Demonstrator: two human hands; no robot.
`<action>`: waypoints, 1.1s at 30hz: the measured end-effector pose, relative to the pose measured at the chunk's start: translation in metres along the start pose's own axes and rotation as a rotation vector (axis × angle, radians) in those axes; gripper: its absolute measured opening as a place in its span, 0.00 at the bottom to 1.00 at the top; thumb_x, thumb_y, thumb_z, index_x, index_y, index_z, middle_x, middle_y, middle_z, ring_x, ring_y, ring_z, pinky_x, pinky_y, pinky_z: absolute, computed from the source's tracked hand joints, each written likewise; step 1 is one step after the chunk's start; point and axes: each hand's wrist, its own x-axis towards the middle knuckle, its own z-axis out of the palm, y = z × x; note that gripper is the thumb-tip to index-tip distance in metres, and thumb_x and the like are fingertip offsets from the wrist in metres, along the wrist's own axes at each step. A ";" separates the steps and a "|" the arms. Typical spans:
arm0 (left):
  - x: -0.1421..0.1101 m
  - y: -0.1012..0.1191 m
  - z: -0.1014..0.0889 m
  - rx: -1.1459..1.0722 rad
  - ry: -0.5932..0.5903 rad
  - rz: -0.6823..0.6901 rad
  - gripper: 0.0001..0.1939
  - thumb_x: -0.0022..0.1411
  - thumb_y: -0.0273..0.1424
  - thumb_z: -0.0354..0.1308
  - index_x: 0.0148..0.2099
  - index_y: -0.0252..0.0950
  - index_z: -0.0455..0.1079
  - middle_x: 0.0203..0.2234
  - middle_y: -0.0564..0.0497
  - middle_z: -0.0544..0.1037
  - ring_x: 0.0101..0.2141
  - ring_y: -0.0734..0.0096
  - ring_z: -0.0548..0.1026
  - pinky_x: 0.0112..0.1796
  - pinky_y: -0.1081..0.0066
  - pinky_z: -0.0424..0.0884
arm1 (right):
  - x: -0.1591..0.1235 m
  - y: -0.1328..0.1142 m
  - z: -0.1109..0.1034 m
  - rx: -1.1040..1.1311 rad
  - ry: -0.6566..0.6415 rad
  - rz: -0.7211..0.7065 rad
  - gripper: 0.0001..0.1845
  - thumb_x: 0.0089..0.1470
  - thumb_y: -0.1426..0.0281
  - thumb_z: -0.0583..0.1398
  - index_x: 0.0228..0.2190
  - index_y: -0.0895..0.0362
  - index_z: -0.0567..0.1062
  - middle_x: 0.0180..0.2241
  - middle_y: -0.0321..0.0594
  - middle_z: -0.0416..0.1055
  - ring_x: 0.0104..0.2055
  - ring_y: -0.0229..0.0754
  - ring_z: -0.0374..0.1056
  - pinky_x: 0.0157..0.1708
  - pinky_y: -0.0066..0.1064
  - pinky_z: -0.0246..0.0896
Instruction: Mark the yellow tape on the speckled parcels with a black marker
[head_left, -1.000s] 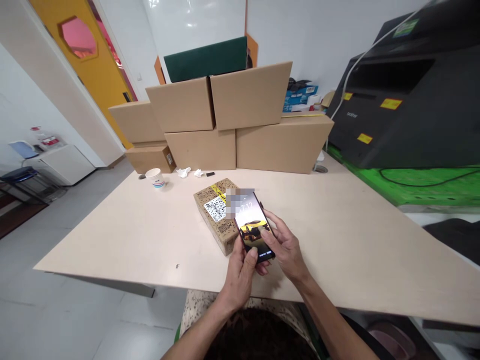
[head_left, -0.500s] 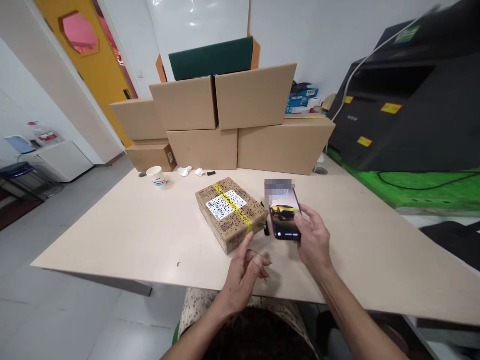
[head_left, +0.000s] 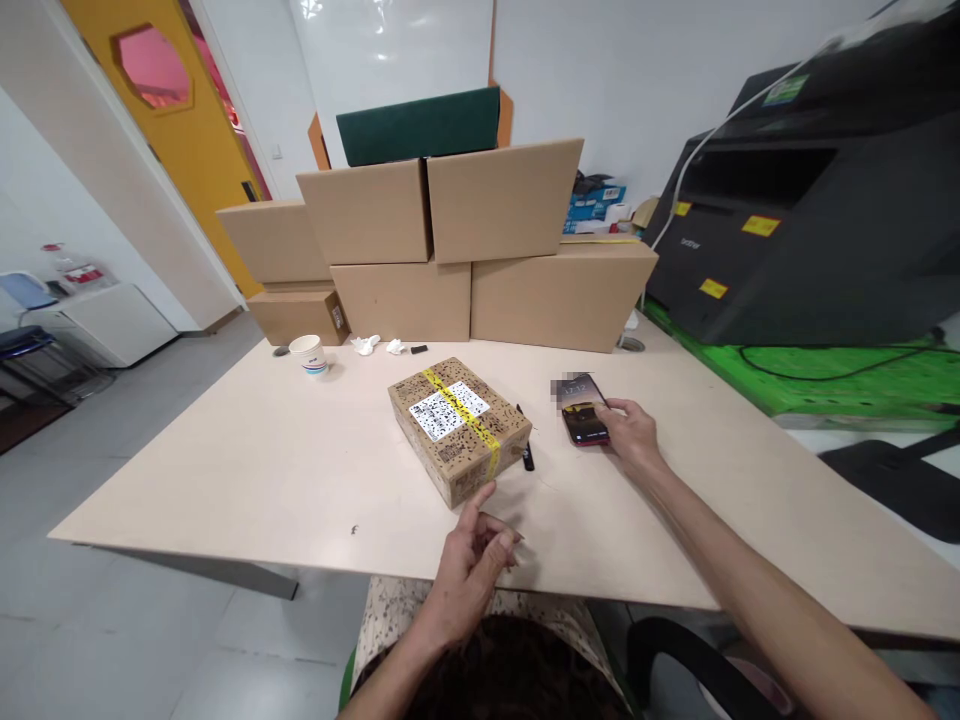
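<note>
On the table (head_left: 225, 470): box (head_left: 454, 432), yellow tape unbroken, unopened; black tool (head_left: 529, 456) alongside, partly hidden. Phone (head_left: 587, 425), right of box, gripped by right hand (head_left: 632, 436), thumb over screen; setting-down apparently near done, release outstanding. Left hand (head_left: 472, 565): empty, fingers loosely half-curled, near box; contact unclear.

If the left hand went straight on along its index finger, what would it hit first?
Most likely the near side of the brown, speckled cardboard box with yellow tape; the left hand's height is hard to judge.
</note>
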 end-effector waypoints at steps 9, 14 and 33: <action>-0.002 0.001 0.000 0.011 0.005 -0.011 0.38 0.66 0.52 0.57 0.70 0.37 0.57 0.37 0.48 0.75 0.34 0.69 0.74 0.41 0.66 0.71 | 0.018 -0.005 -0.015 -0.480 -0.021 -0.047 0.24 0.46 0.55 0.66 0.41 0.58 0.76 0.40 0.53 0.79 0.47 0.57 0.73 0.49 0.44 0.66; 0.001 -0.001 -0.001 0.024 0.005 -0.018 0.38 0.66 0.52 0.57 0.70 0.37 0.57 0.38 0.47 0.75 0.34 0.69 0.74 0.41 0.65 0.71 | -0.013 -0.023 -0.008 -0.985 -0.203 -0.096 0.48 0.52 0.39 0.56 0.60 0.61 0.64 0.55 0.64 0.67 0.52 0.65 0.72 0.48 0.50 0.65; -0.012 0.003 -0.026 0.074 0.196 0.115 0.29 0.69 0.45 0.57 0.67 0.41 0.62 0.41 0.48 0.78 0.37 0.68 0.75 0.43 0.66 0.72 | -0.094 -0.034 0.041 -1.114 -0.541 -0.612 0.18 0.67 0.65 0.49 0.48 0.59 0.74 0.45 0.51 0.75 0.49 0.51 0.70 0.48 0.35 0.61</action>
